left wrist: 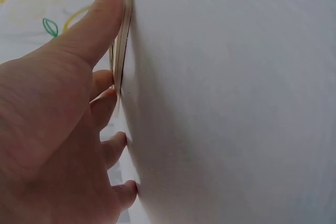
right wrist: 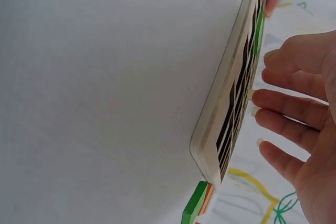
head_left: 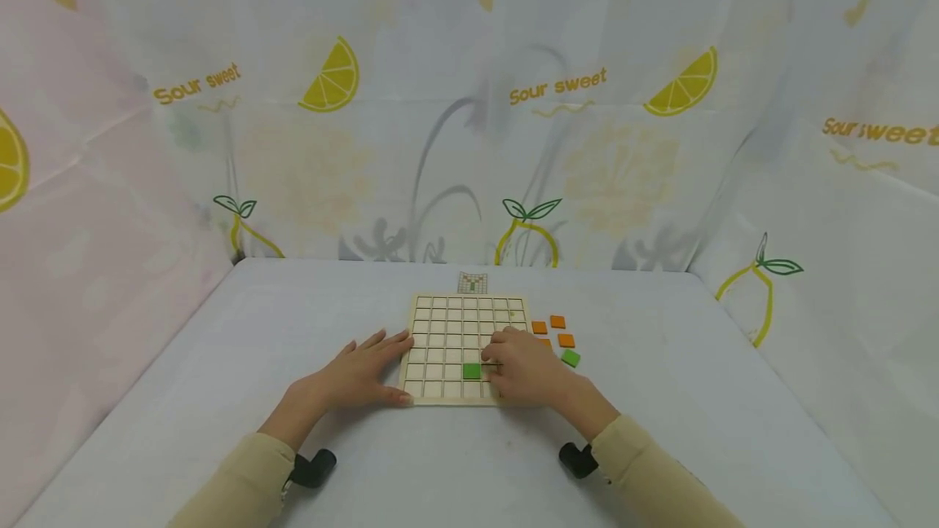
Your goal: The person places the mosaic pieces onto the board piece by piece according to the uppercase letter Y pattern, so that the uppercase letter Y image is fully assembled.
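Observation:
A pale wooden grid board point(head_left: 434, 355) lies flat on the white table. One green square tile point(head_left: 472, 371) sits in a cell of its lower middle part. My left hand point(head_left: 359, 373) rests at the board's left side, fingers spread along the edge and thumb at the near left corner. Over the right part of the board hovers my right hand point(head_left: 524, 369), its fingers loosely bent. In the right wrist view no tile shows between the thumb and fingers of that right hand point(right wrist: 310, 103). The cells beneath it are partly hidden.
Right of the board lie several loose orange tiles point(head_left: 557, 322) and a green tile point(head_left: 570, 358). A small printed pattern card point(head_left: 473, 283) is at the board's far edge. A patterned curtain point(head_left: 411, 145) stands behind and along both sides of the table.

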`<state>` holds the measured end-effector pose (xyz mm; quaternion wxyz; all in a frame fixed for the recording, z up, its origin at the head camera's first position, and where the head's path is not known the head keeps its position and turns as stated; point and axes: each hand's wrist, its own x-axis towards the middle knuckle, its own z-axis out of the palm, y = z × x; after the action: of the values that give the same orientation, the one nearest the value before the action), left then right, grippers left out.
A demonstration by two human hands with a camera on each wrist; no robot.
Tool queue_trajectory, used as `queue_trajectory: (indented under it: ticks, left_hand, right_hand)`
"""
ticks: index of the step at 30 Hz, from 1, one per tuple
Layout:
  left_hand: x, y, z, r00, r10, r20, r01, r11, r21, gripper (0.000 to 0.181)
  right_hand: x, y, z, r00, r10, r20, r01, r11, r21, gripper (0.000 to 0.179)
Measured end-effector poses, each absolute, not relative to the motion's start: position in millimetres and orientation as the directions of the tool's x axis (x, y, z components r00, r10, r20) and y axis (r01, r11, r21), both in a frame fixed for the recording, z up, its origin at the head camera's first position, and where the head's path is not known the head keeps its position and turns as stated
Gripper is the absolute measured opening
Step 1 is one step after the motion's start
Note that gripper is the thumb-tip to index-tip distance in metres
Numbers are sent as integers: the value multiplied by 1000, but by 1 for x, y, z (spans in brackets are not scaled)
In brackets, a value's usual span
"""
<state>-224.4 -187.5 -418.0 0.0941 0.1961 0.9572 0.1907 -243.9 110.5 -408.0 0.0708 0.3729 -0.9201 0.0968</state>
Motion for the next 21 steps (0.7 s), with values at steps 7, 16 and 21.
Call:
queue_trajectory:
  ticks: [7, 16, 21]
  left_hand:
    - [-224, -188, -417, -905, 411, -108, 338, 850, 403, 93]
    - [-221, -187, -412, -903, 416, -108, 340, 845, 413, 93]
    - [-220, -186, -411, -903, 413, -118, 335, 850, 406, 94]
  right_hand:
    - [-244, 121, -405, -715, -664, 219, -694, 713, -104, 14]
    - [-244, 132, -405, -743, -638, 203, -667, 732, -142, 17]
    - [-243, 141, -404, -750, -631, 196, -657, 744, -120, 17]
